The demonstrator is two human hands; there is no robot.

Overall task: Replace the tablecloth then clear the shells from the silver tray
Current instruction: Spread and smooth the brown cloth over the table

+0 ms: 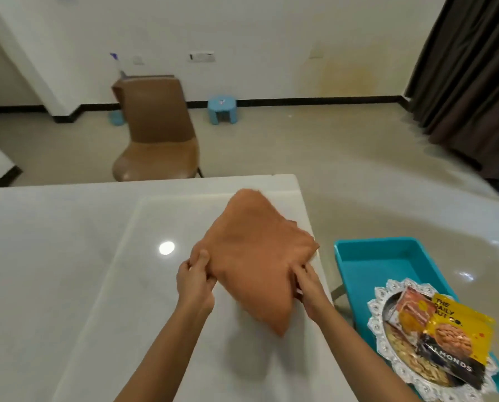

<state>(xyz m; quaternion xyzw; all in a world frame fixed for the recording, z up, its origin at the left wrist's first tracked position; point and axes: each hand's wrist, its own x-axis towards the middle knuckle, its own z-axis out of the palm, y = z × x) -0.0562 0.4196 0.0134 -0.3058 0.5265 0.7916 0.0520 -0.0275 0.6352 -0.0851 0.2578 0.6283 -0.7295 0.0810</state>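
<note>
**Over the white surface, a folded cloth in both my hands**

Above the near right part of the surface (68,271) I hold an orange-brown cloth (254,256), folded into a thick, roughly diamond-shaped bundle. My left hand (194,281) pinches its left corner, thumb on top and fingers curled underneath. My right hand (309,288) grips the right edge, fingers tucked into the folds. The cloth looks slightly blurred. Its near corner hangs down towards me with a soft shadow on the surface below it. Its far corner points towards the surface's back edge, and I cannot tell whether it touches there.

The surface is glossy and bare where it shows, with a bright spot of reflected light left of my left hand.

Off the right edge, lower down, sits a teal bin (387,262). A silver tray (378,323) with a scalloped rim rests across the bin's near end. In the tray lie pale shells (416,364), partly covered by a yellow and black almond packet (457,335). A second packet (410,309) lies just beside it on its left.

Beyond the surface a brown chair (158,132) stands on the floor. A small blue stool (222,108) stands by the far wall, and a dark curtain (468,76) hangs at the right.
</note>
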